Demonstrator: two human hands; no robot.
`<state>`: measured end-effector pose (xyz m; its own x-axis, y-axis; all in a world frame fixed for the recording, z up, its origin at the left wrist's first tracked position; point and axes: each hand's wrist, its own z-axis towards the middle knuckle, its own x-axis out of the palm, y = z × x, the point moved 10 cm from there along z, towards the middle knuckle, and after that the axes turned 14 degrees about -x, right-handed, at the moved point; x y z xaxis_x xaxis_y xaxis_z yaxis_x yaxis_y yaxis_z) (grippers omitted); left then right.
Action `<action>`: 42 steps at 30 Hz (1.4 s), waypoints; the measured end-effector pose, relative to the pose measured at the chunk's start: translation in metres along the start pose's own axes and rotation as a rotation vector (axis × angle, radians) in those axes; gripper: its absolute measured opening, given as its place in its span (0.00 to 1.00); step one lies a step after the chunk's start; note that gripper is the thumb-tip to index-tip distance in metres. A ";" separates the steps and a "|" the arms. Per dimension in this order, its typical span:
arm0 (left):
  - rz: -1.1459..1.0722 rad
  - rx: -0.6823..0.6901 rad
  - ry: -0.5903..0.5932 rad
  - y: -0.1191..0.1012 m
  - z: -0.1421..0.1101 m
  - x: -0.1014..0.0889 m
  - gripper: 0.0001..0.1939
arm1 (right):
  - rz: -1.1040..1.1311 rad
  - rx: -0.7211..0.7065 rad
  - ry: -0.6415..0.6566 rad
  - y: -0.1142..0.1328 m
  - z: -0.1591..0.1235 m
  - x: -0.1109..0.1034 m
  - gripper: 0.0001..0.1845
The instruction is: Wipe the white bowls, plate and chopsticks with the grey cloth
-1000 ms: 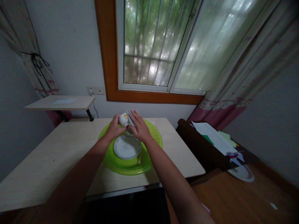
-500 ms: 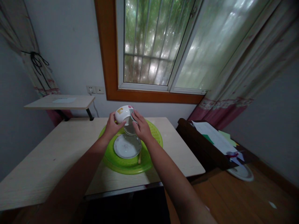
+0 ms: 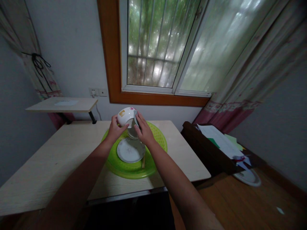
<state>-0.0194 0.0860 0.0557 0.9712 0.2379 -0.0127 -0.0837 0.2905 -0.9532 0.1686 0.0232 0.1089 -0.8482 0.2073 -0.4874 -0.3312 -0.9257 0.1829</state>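
A white bowl (image 3: 125, 117) with yellow and pink decorations is held tilted on its side above a green tray (image 3: 130, 174). My left hand (image 3: 117, 129) is closed round the bowl's left side, thumb at the rim. My right hand (image 3: 145, 130) presses a thin grey-green pad (image 3: 136, 118) against the bowl's right side, and its fingers partly cover the pad. Beneath the bowl, another pale dish (image 3: 132, 133) is partly hidden. Closer to me on the tray lies a white plate (image 3: 130, 150), with light wooden chopsticks (image 3: 143, 161) at its right edge.
The tray stands on a pale wooden table (image 3: 59, 159). A small raised shelf (image 3: 64, 104) with a paper on it is at the back left. To the right, a dark brown piece of furniture (image 3: 206, 150) carries papers. A window (image 3: 155, 48) is behind the table.
My right hand and the pad have shifted slightly left and up along the bowl. The bowl has turned a little in my left hand. The tray and plate have stayed put.
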 end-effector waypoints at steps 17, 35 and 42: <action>0.000 0.013 0.187 0.023 0.002 0.018 0.39 | 0.152 0.368 -0.232 -0.063 -0.030 -0.001 0.40; 0.401 0.329 0.134 -0.023 -0.017 0.023 0.32 | -0.107 0.000 0.113 -0.017 -0.007 -0.002 0.42; 0.451 0.323 0.136 -0.021 -0.017 0.025 0.31 | -0.170 -0.099 0.221 0.016 0.004 0.008 0.40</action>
<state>0.0107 0.0704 0.0702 0.8417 0.2887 -0.4562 -0.5398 0.4613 -0.7041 0.1548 0.0114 0.1117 -0.6700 0.2981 -0.6799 -0.4097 -0.9122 0.0037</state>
